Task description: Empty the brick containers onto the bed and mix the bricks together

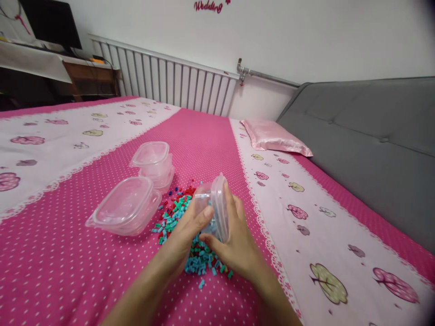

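Both my hands hold a clear plastic container tipped on its side, its lid side facing right. My left hand grips the base from the left, thumb along the near side. My right hand wraps round the lid, thumb below and fingers behind. Whether the lid is fully pressed on I cannot tell. Some bluish pieces show through the wall, though they may lie behind it. Under and around the container spreads a pile of small plastic building blocks in light blue, green, red and dark blue.
Left of the pile stand clear lidded containers, with a stack of smaller ones behind. A pink patterned bedspread lies beneath everything. Farther off are a pink pillow, a grey headboard, a radiator and a monitor.
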A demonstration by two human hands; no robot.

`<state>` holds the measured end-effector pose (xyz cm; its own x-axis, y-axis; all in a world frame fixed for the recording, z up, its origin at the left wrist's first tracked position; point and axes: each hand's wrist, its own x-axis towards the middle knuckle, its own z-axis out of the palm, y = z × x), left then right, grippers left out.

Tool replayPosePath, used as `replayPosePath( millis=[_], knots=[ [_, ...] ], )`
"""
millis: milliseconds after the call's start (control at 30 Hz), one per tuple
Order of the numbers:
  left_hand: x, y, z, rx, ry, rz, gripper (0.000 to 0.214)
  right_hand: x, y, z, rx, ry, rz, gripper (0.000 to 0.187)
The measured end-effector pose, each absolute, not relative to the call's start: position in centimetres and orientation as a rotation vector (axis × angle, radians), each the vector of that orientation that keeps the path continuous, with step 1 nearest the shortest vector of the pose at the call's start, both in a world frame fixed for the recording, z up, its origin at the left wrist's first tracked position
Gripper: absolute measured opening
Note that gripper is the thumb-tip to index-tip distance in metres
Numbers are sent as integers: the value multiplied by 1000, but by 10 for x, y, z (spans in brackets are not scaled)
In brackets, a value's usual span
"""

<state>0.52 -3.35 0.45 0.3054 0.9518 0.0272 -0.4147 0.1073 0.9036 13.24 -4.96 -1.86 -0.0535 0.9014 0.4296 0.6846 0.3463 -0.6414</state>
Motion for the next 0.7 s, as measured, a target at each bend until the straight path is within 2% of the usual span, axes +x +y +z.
replayPosePath(
  millis=[167,367,500,700],
  knots=[
    [-4,-29,13,1042,881,1232,72,132,-49,-18,-1405,-1934,38,87],
    [-15,-23,18,1077,891,1210,49,133,-51,-10,-1296,-1992,-88,90],
    [-18,-25,20,1064,869,1253,47,133,-54,-5,-1269,-1973,-71,93],
    [-33,-29,31,1171,923,1266,51,125,-62,-1,-1160,-1886,131,95]
  ],
)
